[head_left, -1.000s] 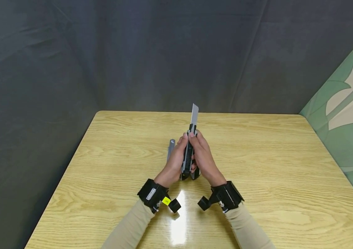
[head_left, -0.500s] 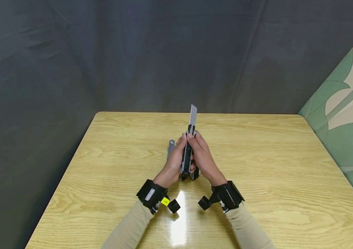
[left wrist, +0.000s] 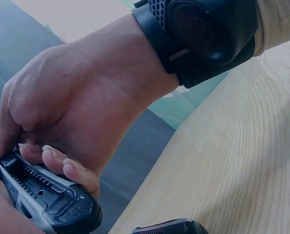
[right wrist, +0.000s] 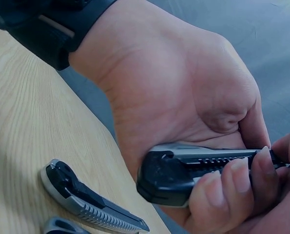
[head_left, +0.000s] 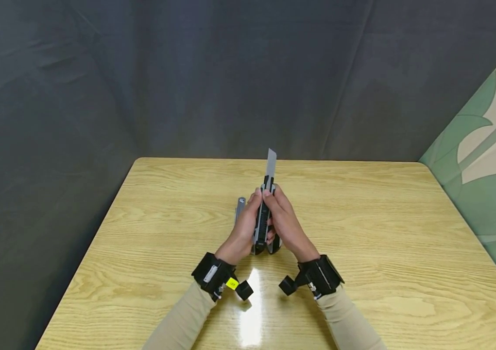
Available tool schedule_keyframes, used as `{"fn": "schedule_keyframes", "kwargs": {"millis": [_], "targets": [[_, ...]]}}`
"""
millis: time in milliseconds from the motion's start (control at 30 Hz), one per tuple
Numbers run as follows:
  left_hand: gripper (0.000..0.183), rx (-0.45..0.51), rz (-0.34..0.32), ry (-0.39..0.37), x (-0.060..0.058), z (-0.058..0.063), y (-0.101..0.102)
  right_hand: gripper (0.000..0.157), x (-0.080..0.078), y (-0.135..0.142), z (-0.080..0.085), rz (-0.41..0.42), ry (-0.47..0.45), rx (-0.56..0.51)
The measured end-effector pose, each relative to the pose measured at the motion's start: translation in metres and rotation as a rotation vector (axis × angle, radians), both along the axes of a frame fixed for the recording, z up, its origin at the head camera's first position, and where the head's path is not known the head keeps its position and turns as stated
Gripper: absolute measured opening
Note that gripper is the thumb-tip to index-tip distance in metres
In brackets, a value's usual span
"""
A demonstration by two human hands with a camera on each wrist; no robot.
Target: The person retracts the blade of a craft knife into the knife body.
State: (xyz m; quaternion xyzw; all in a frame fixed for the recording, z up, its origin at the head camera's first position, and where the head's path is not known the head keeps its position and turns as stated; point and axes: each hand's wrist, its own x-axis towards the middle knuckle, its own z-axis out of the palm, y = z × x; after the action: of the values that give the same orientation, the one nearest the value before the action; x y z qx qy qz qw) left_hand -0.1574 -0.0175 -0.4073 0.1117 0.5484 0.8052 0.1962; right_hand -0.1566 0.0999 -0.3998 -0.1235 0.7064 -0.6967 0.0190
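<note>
Both hands grip one black-and-grey utility knife in the middle of the head view. Its blade sticks out long, pointing away from the person. My left hand holds the left side and my right hand the right, thumbs together near the blade end. In the left wrist view, curled fingers lie against the handle, whose slotted track shows. The right wrist view shows fingers wrapped round the knife's black end. The blade is hidden in both wrist views.
On the wooden table lie other utility knives: a grey one left of the hands, and another partly beneath them. The right wrist view shows a knife and part of one more. A dark curtain hangs behind.
Hands and knife have shifted very slightly left and toward the person in the head view. The grip looks the same, and the knives on the table stay put.
</note>
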Motion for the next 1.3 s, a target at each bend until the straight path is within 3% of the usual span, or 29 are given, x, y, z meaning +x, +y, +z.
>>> {"fn": "schedule_keyframes", "kwargs": {"millis": [533, 867, 1300], "targets": [[0.039, 0.048, 0.006, -0.090, -0.0026, -0.0009, -0.0019, 0.031, -0.0009, -0.0018, -0.0020, 0.031, 0.027, 0.024], [0.039, 0.070, -0.023, -0.077, -0.0038, -0.0010, -0.0024, 0.030, -0.0023, 0.0019, -0.0003, 0.098, 0.008, -0.014], [0.038, 0.090, -0.027, -0.070, -0.0037, 0.0014, -0.0006, 0.028, -0.0019, 0.0043, -0.0008, 0.102, 0.008, -0.007]]}}
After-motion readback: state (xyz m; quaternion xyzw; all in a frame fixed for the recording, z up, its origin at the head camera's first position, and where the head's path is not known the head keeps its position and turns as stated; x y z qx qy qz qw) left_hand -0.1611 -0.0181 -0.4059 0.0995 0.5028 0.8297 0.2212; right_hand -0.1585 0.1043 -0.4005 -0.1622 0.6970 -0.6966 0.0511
